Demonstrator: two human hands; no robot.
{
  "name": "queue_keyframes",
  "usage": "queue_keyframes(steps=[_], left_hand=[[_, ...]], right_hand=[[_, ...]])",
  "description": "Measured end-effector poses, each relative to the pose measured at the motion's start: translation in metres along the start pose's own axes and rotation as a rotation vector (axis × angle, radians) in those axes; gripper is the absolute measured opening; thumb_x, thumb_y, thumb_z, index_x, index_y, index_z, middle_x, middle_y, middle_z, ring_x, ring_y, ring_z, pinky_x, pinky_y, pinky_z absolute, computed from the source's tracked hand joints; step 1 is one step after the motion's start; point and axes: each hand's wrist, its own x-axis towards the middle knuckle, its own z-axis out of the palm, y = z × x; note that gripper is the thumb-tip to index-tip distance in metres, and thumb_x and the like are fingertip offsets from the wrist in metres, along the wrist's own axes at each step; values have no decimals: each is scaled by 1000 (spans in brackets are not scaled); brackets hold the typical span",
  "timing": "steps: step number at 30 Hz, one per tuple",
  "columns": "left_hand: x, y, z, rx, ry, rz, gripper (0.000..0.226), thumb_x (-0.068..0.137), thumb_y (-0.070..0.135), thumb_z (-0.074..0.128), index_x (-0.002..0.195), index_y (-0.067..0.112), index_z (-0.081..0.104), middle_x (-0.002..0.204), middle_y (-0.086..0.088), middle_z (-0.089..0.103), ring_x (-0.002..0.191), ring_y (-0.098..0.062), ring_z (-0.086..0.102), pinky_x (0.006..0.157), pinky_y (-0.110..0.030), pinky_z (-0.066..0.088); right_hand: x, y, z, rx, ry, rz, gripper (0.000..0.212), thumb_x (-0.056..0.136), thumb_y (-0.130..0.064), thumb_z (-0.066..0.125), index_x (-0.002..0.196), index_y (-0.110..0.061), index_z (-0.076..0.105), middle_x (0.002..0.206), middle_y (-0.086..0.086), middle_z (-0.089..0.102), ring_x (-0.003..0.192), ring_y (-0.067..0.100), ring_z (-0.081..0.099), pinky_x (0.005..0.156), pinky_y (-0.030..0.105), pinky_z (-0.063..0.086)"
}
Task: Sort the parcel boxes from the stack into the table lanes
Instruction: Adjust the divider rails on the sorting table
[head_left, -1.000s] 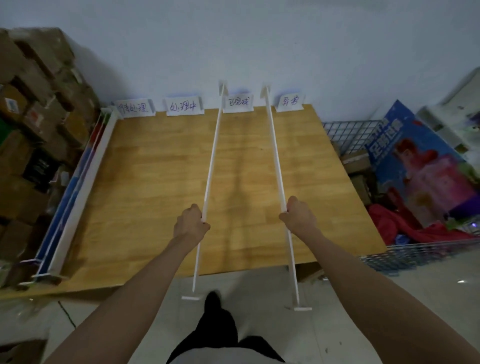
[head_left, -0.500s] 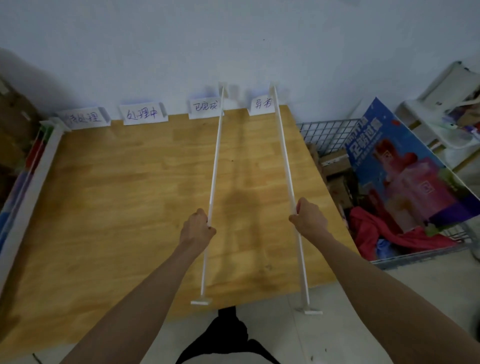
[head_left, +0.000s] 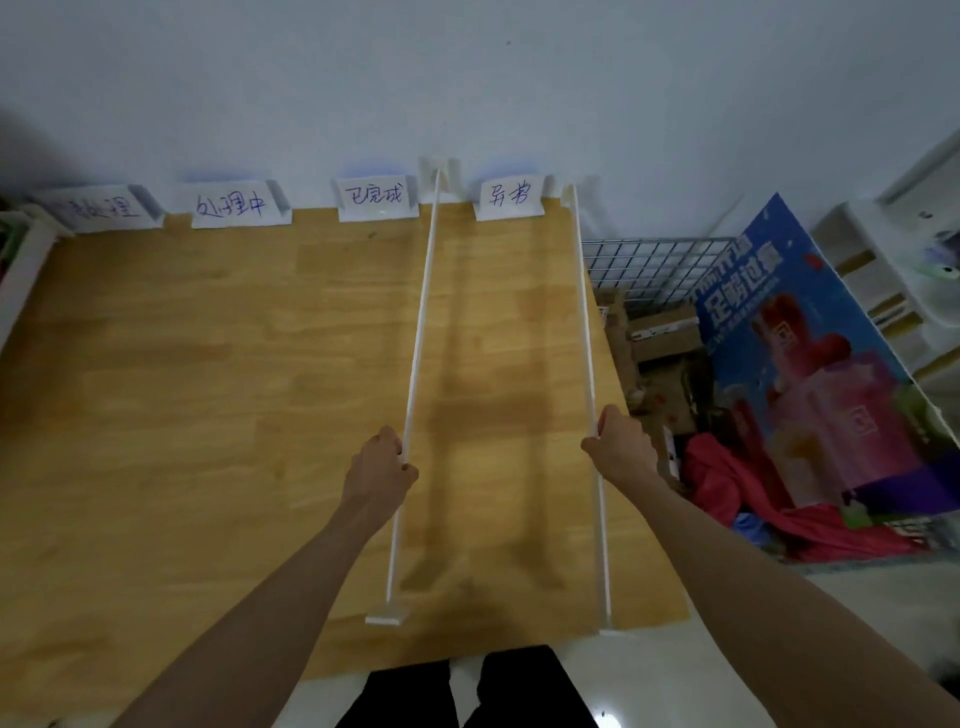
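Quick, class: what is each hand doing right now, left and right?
Left hand: grips the left white divider rail.
Right hand: grips the right white divider rail.

You see four white paper signs standing at the back edge of the table (head_left: 156, 415), each with blue handwriting. The second sign (head_left: 236, 206) says 处理中. The third sign (head_left: 375, 197) says 已完成. The fourth sign (head_left: 508, 195) says 异常. The first sign (head_left: 101, 209) is blurry; it may end in 处理. The blue poster (head_left: 779, 332) has big white letters, too blurred to read.
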Motion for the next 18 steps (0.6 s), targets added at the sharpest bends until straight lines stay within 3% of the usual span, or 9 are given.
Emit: queue_keyframes(steps=[3,9,18], left_hand=[[2,16,16,5,9,-36,22,81,18,67,96,13,51,92,-6,60,84,-29,60,68,-38,49],[3,43,45,-42,16,-90,23,81,17,67,97,12,51,92,-7,61,86,-31,61,70,-40,51],[9,58,65,-52,10,-135,25,82,20,66,100,14,51,93,-7,63,85,-30,62,73,-42,53]], right_hand=[[23,12,-2,-12,-21,-14,23,92,-25,64,94,-14,43,79,-1,43,70,20,47,56,31,38],[56,29,-4,-14,-67,-49,22,93,-22,63,95,-12,44,89,6,51,80,26,54,66,36,45],[88,36,0,13,-68,-54,20,93,-22,63,97,-13,45,96,9,56,83,27,56,68,38,49]])
